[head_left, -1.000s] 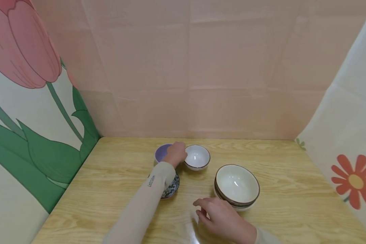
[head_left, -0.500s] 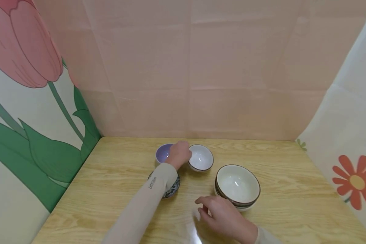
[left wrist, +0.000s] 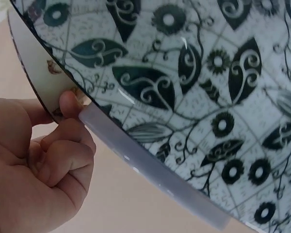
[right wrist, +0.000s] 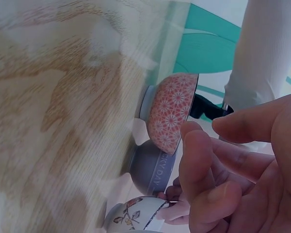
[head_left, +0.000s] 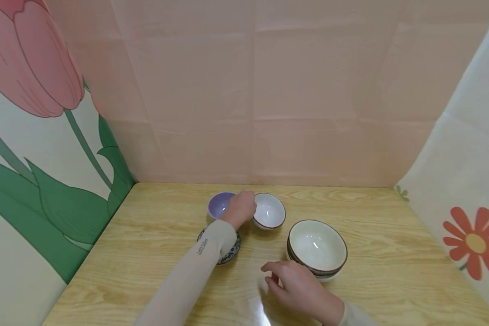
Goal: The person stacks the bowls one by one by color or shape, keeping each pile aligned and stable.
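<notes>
Saw at the left edge of the frame a tulip cloth (head_left: 36, 68) with a pink bloom and green leaves, and across the lower half a pale wooden desk (head_left: 138, 235). Followed a light sleeve (head_left: 187, 276) with small dark lettering up from the lower left, over part of a dark-patterned bowl (head_left: 233, 254) just below the centre. Found a purple bowl (head_left: 218, 204) higher up, near the desk's far edge; read "DAY" on its outer wall in the right wrist view. Met the left hand (head_left: 241, 208) just right of it, with fingers bent and pinching the rim of a white bowl (head_left: 270, 212). Placed that white bowl slightly right of centre, on the desk, with a dark rim and a flower print outside. Noted the right hand (head_left: 295, 287) at lower centre, with fingers loosely curled, thumb apart, and holding nothing. Saw beside it a stack of bowls (head_left: 317, 246), cream and brown-rimmed on top; could not tell about any contact between them. Saw at the right edge a white cloth (head_left: 472, 242) with red flowers.
</notes>
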`<action>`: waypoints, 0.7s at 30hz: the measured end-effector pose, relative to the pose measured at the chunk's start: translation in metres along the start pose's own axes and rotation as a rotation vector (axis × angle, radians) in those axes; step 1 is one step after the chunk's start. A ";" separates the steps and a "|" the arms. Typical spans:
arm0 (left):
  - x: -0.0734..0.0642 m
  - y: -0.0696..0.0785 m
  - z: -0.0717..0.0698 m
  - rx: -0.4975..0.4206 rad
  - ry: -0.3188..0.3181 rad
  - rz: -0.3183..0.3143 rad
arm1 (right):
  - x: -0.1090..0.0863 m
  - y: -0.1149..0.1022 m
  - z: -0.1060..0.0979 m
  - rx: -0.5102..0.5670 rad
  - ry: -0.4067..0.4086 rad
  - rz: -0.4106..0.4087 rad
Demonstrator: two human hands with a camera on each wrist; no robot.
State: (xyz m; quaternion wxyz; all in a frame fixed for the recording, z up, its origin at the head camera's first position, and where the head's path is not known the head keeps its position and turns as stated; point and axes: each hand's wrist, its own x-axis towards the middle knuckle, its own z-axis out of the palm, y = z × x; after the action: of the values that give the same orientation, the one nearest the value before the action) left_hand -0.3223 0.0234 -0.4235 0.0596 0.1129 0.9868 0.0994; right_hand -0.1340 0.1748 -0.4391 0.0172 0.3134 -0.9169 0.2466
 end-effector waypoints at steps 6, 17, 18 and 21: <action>0.001 -0.002 0.002 -0.096 -0.023 0.001 | 0.001 0.000 0.000 0.008 -0.012 0.000; -0.007 -0.012 -0.011 -0.259 0.011 0.016 | 0.001 -0.001 -0.001 0.016 -0.056 0.036; -0.010 -0.013 -0.014 -0.276 0.010 0.009 | 0.001 -0.001 -0.001 0.013 -0.054 0.037; -0.018 -0.020 -0.021 -0.330 0.013 -0.003 | 0.001 -0.001 -0.001 0.012 -0.051 0.037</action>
State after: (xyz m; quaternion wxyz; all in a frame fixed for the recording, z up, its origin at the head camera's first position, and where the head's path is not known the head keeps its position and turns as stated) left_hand -0.3118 -0.0038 -0.4050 0.0712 0.0995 0.9577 0.2606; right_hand -0.1344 0.1736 -0.4380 -0.0125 0.3029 -0.9211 0.2443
